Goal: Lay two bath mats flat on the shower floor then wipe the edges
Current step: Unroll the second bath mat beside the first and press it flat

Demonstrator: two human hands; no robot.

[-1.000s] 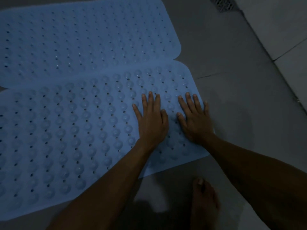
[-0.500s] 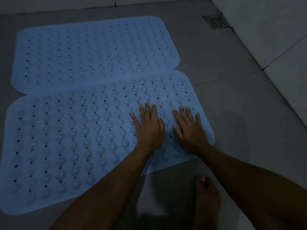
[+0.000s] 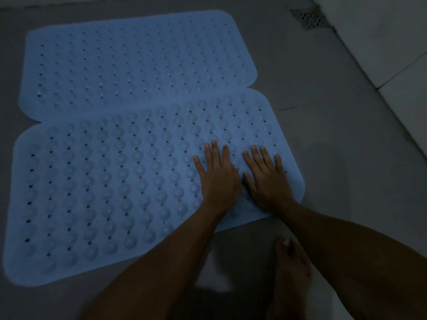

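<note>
Two light blue rubber bath mats with bumps and small holes lie flat on the grey shower floor, side by side. The far mat (image 3: 138,63) touches or slightly overlaps the near mat (image 3: 111,181) along their long edges. My left hand (image 3: 217,179) presses flat on the near mat's right part, fingers straight. Beside it, my right hand (image 3: 268,181) lies flat on the same mat, close to its right edge. Both hands hold nothing.
The grey tiled floor (image 3: 335,139) runs to a pale wall (image 3: 392,54) on the right. A square drain grate (image 3: 310,18) sits in the far right corner. My bare foot (image 3: 291,273) stands on the floor just below the near mat.
Both hands have stayed flat on the near mat's right end. The view has drawn back and tilted, showing more of both mats and the drain.
</note>
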